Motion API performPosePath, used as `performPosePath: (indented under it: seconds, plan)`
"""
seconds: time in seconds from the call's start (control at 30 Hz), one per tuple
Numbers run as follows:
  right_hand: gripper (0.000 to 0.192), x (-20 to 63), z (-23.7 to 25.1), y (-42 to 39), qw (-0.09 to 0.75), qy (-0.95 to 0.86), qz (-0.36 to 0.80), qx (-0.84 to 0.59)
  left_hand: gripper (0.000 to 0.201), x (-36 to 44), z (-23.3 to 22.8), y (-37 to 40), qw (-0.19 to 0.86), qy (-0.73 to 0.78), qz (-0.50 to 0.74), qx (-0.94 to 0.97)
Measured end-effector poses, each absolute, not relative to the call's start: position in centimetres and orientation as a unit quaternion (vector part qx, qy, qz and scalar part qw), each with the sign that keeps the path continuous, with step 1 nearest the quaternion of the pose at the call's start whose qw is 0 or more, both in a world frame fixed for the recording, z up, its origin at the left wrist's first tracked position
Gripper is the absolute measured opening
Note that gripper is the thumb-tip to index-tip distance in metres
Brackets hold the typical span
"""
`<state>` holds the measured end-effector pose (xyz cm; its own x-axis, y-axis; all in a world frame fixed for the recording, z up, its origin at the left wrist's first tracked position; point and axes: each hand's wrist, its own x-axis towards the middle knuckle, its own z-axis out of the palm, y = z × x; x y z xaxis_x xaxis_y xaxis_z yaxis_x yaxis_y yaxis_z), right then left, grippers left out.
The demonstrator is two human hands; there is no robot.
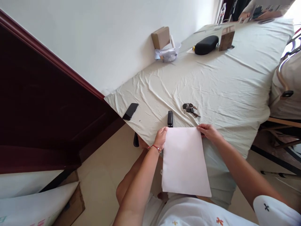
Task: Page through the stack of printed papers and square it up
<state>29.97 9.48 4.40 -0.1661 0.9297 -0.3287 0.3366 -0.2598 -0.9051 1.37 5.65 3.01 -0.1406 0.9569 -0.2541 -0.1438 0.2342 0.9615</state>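
Note:
A stack of white paper (185,160) is held over my lap at the table's near edge, its far edge lying by the tabletop. My left hand (161,137) pinches the far left corner, and a red string bracelet circles that wrist. At the far right corner, my right hand (208,131) grips the paper between thumb and fingers. Just beyond the paper's far edge lies a black stapler (170,118). A bunch of keys (190,108) rests farther off, to the right of the stapler. To the left, near the table's corner, is a black flat object (130,111).
A pale cloth with wrinkles covers the table (225,81). Along the wall stand a plastic basket (169,56) with a brown box (161,37). Farther right are a black case (207,45) and a cardboard box (227,38). Another person's hands (265,15) show at the far end.

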Motion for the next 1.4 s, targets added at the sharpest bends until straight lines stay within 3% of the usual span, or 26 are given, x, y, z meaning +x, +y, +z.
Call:
performPosePath:
  seconds: [0.07, 0.17, 0.23, 0.4, 0.57, 0.8, 1.13, 1.4]
  plan:
    - [0.028, 29.8, 4.9, 9.3, 0.225, -0.626, 0.421, -0.617, 0.055, 1.6, 3.4, 5.6, 0.531, 0.571, 0.493, 0.385]
    - [0.037, 28.8, 6.3, 9.1, 0.209, -0.743, 0.206, -0.602, 0.053, 2.0, 4.3, 5.5, 0.514, 0.569, 0.482, 0.424]
    - [0.04, 27.9, 7.2, 9.1, 0.211, -0.81, 0.165, -0.522, 0.051, 2.3, 4.8, 5.6, 0.508, 0.566, 0.476, 0.442]
    - [0.039, 26.3, 7.9, 9.3, 0.129, -0.866, 0.207, -0.437, 0.053, 2.5, 5.4, 5.5, 0.513, 0.556, 0.478, 0.447]
    - [0.037, 26.5, 7.6, 9.6, 0.117, -0.839, 0.257, -0.466, 0.055, 2.4, 5.0, 5.3, 0.564, 0.536, 0.493, 0.39]
    - [0.034, 26.0, 7.5, 12.4, 0.003, -0.814, 0.284, -0.506, 0.02, 2.1, 4.3, 6.9, 0.514, 0.66, 0.456, 0.304]
    - [0.029, 24.8, 8.5, 15.3, -0.052, -0.843, 0.269, -0.463, 0.031, 1.9, 4.7, 8.3, 0.52, 0.669, 0.447, 0.286]
    - [0.032, 24.0, 8.8, 15.6, -0.073, -0.843, 0.25, -0.471, 0.019, 2.1, 3.7, 9.2, 0.499, 0.702, 0.429, 0.272]
